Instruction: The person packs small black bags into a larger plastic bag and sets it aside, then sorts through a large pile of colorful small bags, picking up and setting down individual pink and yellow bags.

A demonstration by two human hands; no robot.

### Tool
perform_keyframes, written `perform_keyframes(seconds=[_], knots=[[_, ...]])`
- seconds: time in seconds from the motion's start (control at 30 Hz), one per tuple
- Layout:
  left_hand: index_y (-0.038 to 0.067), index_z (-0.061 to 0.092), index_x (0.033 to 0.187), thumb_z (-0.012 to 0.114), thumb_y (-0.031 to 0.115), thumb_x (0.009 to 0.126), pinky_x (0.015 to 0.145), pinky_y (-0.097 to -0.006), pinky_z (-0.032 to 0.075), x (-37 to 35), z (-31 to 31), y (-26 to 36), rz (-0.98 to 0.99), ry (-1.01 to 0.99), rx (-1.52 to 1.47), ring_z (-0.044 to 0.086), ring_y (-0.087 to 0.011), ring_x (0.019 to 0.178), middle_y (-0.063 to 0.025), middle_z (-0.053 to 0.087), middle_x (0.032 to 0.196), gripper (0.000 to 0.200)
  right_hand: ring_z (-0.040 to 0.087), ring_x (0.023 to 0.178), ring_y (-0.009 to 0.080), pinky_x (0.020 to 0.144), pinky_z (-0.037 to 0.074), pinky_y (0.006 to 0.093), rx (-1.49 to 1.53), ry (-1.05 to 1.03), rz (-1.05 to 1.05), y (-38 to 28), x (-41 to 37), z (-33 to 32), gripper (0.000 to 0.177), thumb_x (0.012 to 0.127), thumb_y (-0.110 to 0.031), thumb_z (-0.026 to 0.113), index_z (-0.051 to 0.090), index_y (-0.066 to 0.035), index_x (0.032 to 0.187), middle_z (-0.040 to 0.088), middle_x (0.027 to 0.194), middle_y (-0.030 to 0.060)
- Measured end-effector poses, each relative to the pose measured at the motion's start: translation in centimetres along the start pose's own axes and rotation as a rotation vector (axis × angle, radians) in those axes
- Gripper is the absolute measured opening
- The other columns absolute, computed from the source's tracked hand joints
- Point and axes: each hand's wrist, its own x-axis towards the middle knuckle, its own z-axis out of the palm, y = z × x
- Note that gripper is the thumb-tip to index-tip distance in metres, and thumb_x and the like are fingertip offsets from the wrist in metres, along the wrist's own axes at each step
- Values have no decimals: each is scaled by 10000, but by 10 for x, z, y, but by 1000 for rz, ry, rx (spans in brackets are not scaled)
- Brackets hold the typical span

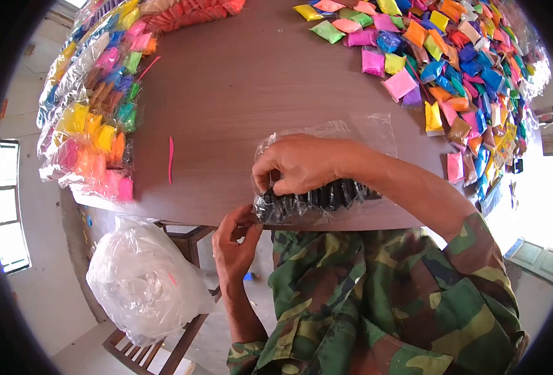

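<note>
A clear plastic bag (376, 134) lies at the table's front edge, with a row of black packets (333, 195) inside it. My right hand (298, 164) reaches across from the right, its fingers curled and pinched on the bag's left part, above the black packets. Beside the bag's lower left corner, my left hand (236, 240) is at the table edge with thumb and fingertips closed on the plastic. Part of the bag is hidden beneath my right hand and forearm.
Many small coloured packets (414, 56) are heaped at the right. Bagged coloured packets (92, 125) line the left side. A pink plastic tool (171, 159) lies on the brown table (226, 94). A large white plastic bag (145, 281) rests by a wooden chair (179, 344).
</note>
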Motion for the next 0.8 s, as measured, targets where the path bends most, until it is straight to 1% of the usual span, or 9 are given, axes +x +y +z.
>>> perform_keyframes(seconds=[0.07,0.17,0.27,0.37,0.47,0.57,0.67,0.77,0.8], knots=[[-13,707,1305,740,-21,943,898,-320,616,1,-1,-2,-7,-16,-20,762,-173,1008,-114,786,1131,363,733,985,340,849,559,462,10,59,-63,2,-5,5,221,796,-74,703,795,-82,997,777,974,121],[-15,707,1305,728,-28,950,896,-321,615,2,-3,-4,1,-41,-26,762,-177,1013,-119,785,1145,356,726,964,348,843,554,464,-9,48,-123,9,-4,5,227,805,-54,685,788,-86,1005,769,945,122],[-17,707,1301,718,-32,959,896,-322,615,2,-4,-3,3,-44,-24,761,-180,1021,-122,784,1150,343,719,971,356,849,548,475,24,9,-95,11,-2,9,234,814,-60,674,777,-80,1023,769,979,123],[-20,709,1292,712,-31,970,900,-321,613,1,-2,-2,5,-34,-59,760,-182,1024,-123,785,1150,323,707,1003,362,884,541,493,50,46,-93,3,-7,14,244,822,-63,664,767,-71,1043,764,1022,131],[-24,712,1282,711,-27,977,905,-317,611,0,-1,-5,-3,-14,-89,759,-183,1022,-123,786,1146,305,699,1046,365,920,534,506,-71,68,-133,-3,-10,13,246,830,-68,660,764,-63,1053,758,1053,140],[-31,717,1268,712,-26,979,899,-313,611,-1,-1,-2,-17,0,-63,758,-180,1016,-125,785,1142,289,691,1072,351,916,530,488,-172,72,-133,-6,-12,11,205,879,-90,669,738,-69,1071,735,1087,117],[-38,722,1258,716,-25,978,874,-308,613,-1,0,-3,-8,12,-60,751,-170,990,-126,784,1137,280,707,1003,345,887,534,487,-142,105,-106,-3,-13,14,152,885,-97,692,746,-69,1024,745,1015,115],[-46,723,1253,724,-23,977,840,-303,614,-1,-1,-3,-29,24,-69,743,-160,961,-126,783,1133,277,724,952,333,842,544,461,-23,110,-46,2,-11,14,92,891,-84,708,754,-69,969,755,959,121],[-48,722,1254,727,-23,976,831,-302,613,-2,-1,-5,-34,27,-93,740,-158,953,-126,783,1132,279,735,954,309,843,551,438,-1,83,-47,2,-11,12,79,893,-62,713,753,-59,960,762,952,117]])
